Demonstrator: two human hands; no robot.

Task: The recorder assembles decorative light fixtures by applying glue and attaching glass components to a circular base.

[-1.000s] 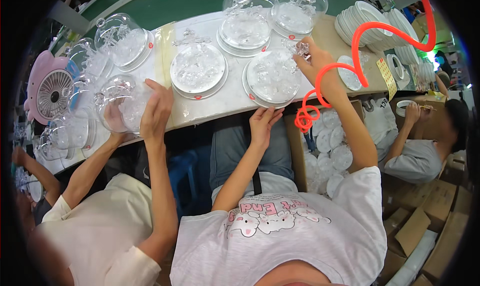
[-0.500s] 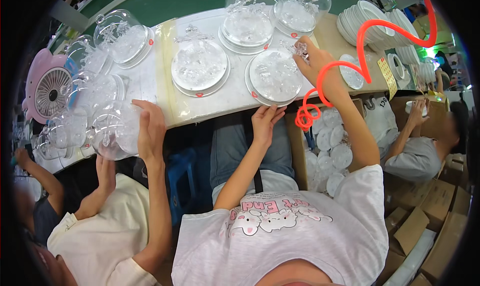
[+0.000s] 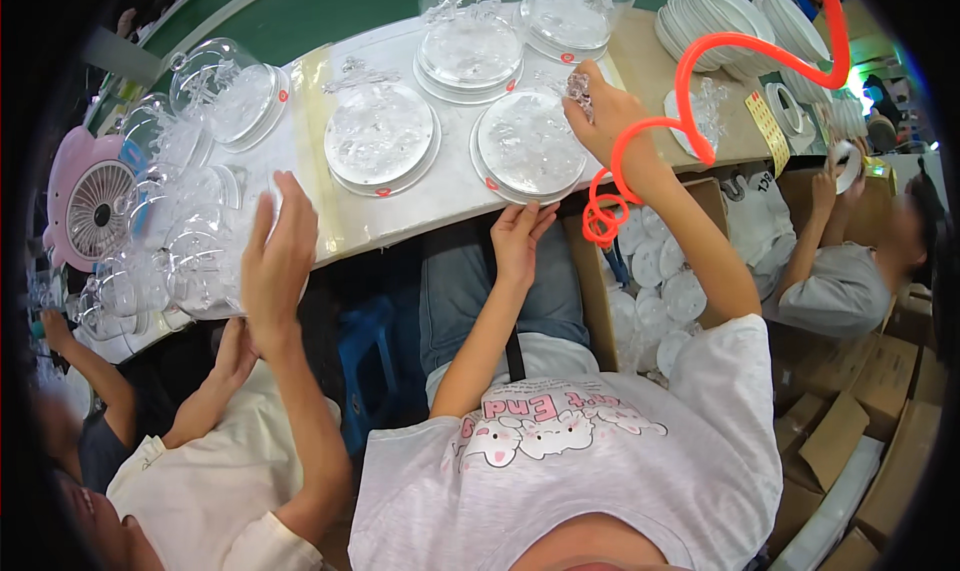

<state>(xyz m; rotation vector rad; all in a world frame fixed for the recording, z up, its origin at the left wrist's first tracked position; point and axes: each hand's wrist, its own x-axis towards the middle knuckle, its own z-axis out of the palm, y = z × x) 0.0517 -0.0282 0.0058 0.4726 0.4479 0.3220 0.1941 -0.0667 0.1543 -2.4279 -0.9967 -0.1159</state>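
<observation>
At the table's front edge, the fingers of my left hand (image 3: 518, 246) are closed on the near rim of a round white base (image 3: 532, 148). Its top is covered with a clear, rippled, ice-like layer, and a small red mark sits on its rim. Beyond the base's right side, my right hand (image 3: 612, 121) pinches a small clear plastic ornament (image 3: 578, 89), partly hidden by the fingers. A second round base (image 3: 380, 136) lies to the left, with a clear branching ornament (image 3: 360, 76) at its far edge.
Domed bases (image 3: 468, 46) stand behind. A red coiled hose (image 3: 690, 91) hangs beside my right arm. White plates (image 3: 712, 26) are stacked at the far right. Below, a cardboard box (image 3: 598, 316) holds clear discs. At left, a co-worker's hand (image 3: 275, 261) is near more domes and a pink fan (image 3: 95, 201).
The view has shifted slightly, moving the table things left in the picture. Both my hands keep their places at the base. The co-worker's raised hand at left has turned upward.
</observation>
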